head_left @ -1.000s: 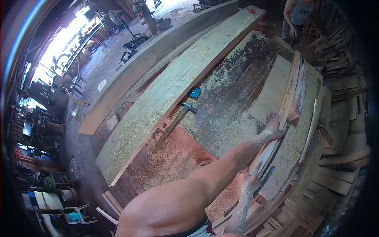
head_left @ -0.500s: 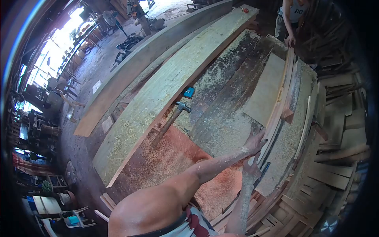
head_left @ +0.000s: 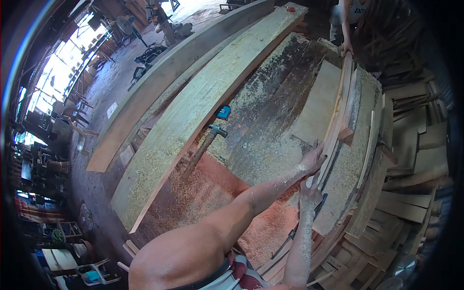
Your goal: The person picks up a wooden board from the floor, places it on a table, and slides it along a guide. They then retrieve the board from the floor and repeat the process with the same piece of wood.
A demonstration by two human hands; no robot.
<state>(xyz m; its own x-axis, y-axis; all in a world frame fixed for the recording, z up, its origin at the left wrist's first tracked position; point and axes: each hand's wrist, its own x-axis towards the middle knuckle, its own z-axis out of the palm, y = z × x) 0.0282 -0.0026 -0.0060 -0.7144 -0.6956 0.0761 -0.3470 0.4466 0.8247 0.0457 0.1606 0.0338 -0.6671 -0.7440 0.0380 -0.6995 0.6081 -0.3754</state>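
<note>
My left hand (head_left: 311, 160) rests on the near end of a long, narrow wood strip (head_left: 340, 108), its fingers closed around the edge. Just below it, my right hand (head_left: 310, 193) is closed at the same end of the strip, both hands dusted with sawdust. The strip runs away from me over a pale flat board (head_left: 319, 101). Left of the hands, a hammer (head_left: 205, 147) and a teal tape measure (head_left: 224, 112) lie by the edge of a wide plank (head_left: 193, 108).
A co-worker's hand (head_left: 345, 48) is on the strip's far end. Sawdust and shavings cover the bench (head_left: 270, 113). Another long beam (head_left: 145, 108) lies left of the wide plank. Scrap boards (head_left: 406, 210) are piled at the right.
The view has shifted slightly, so the bench things appear a little further left. Both my hands remain at the strip's near end.
</note>
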